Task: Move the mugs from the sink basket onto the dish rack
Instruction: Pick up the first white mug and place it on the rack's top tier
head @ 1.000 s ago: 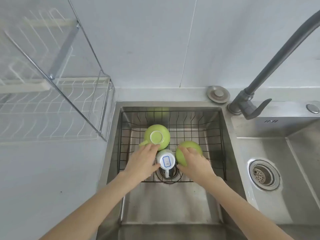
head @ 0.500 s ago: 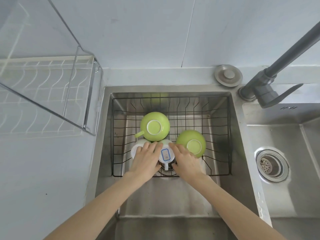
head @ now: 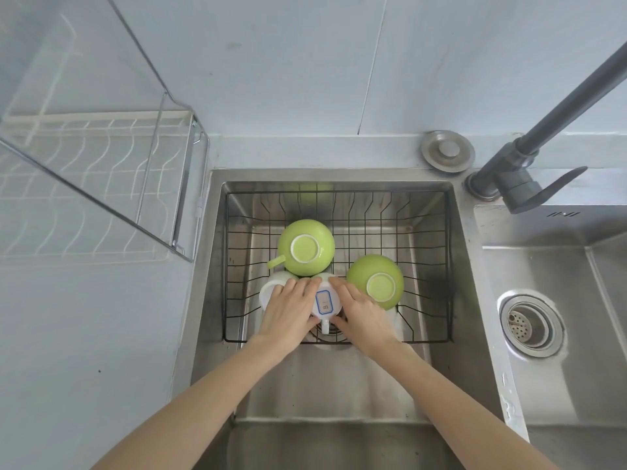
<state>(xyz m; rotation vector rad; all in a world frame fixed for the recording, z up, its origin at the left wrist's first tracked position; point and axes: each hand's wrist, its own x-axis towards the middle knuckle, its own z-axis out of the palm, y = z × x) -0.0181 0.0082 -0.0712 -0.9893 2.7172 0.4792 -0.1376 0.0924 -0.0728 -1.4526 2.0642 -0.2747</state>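
A black wire sink basket [head: 424,341] sits in the left sink. In it, two green mugs stand upside down, one at the back left [head: 305,247] and one at the right [head: 376,281]. Between them is a white mug [head: 325,301], upside down, with a blue-framed label on its base. My left hand [head: 288,313] and my right hand [head: 364,315] clasp its two sides, thumbs near its small handle. A second white mug [head: 269,290] lies partly under my left hand. The white wire dish rack [head: 101,184] stands on the counter at the left and holds nothing.
A dark grey faucet [head: 522,181] rises at the right rear, with a round metal stopper lid [head: 448,150] beside it. The right sink has an open drain strainer [head: 529,325]. The rack's chrome frame [head: 179,212] stands next to the sink's left edge.
My hands have come off the green mugs and closed in around the labelled white mug. The view has tilted down and shifted, so the second white mug shows.
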